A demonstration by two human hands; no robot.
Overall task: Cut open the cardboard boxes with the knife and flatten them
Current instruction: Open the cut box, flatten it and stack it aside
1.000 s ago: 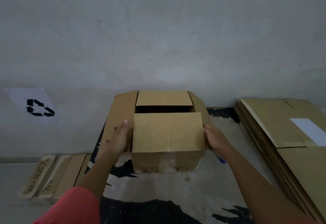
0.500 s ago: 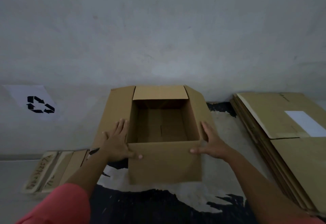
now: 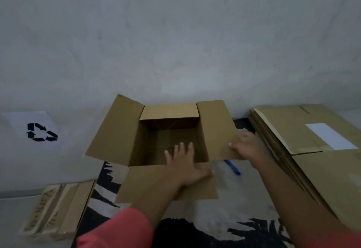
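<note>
Open box [image 3: 170,136], upright on a mat [image 3: 234,199], its far side close to the wall [image 3: 175,32]. All four top flaps are folded outward and the inside holds nothing.

The left hand [image 3: 185,166] lies palm down on the near flap, fingers straight and spread, fingertips reaching over the opening. The right hand [image 3: 249,148] pinches the near corner of the right flap, thumb on top; the fingers beneath are hidden. A red sleeve [image 3: 117,230] covers the left upper arm; the right forearm is bare.

Knife [image 3: 232,167], blue-handled, lying on the mat just beside the box's right side, partly under the right flap.

The mat is pale with jagged black markings. To its left is plain grey floor [image 3: 11,208].

To the right, a stack [image 3: 322,179] of flattened cardboard lies along the mat's edge; its top sheet bears a white label [image 3: 330,136]. To the left, near the mat's edge, lie smaller flattened pieces [image 3: 56,208] with handwritten marks, too blurred to read.

The wall is bare grey-white plaster. A white sheet with a black recycling sign [image 3: 42,132] is fixed low on it, left of the box.
</note>
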